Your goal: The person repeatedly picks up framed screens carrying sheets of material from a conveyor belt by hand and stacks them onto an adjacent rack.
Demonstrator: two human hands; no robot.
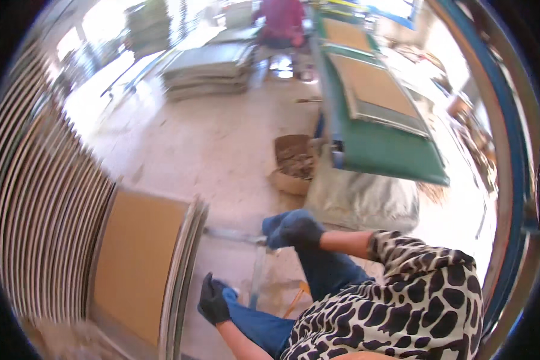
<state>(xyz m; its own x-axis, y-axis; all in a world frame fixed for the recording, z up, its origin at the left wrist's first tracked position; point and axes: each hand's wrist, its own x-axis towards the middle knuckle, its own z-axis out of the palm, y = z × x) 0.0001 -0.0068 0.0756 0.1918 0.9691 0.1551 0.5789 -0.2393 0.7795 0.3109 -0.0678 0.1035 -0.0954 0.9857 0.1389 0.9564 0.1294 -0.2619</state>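
Observation:
My left hand (pixel 214 303), in a dark glove, is beside my left leg. Its fingers look stretched upward with nothing visible in them. Close to its left stands a short stack of flat boards (pixel 189 264), with a brown sheet (pixel 139 258) facing up on the near side. My right hand (pixel 301 233), gloved too, lies over the knee of my blue jeans (pixel 324 270). Blur hides how its fingers are set, and no held thing shows there.
A tall row of thin boards (pixel 42 198) fills the left. A green conveyor belt (pixel 384 150) carries brown sheets at the upper right. Below it sit a brown bin (pixel 294 159) of scraps and a pale sack (pixel 360 195). Farther off are stacked panels (pixel 207 69) and a person in red (pixel 282 21).

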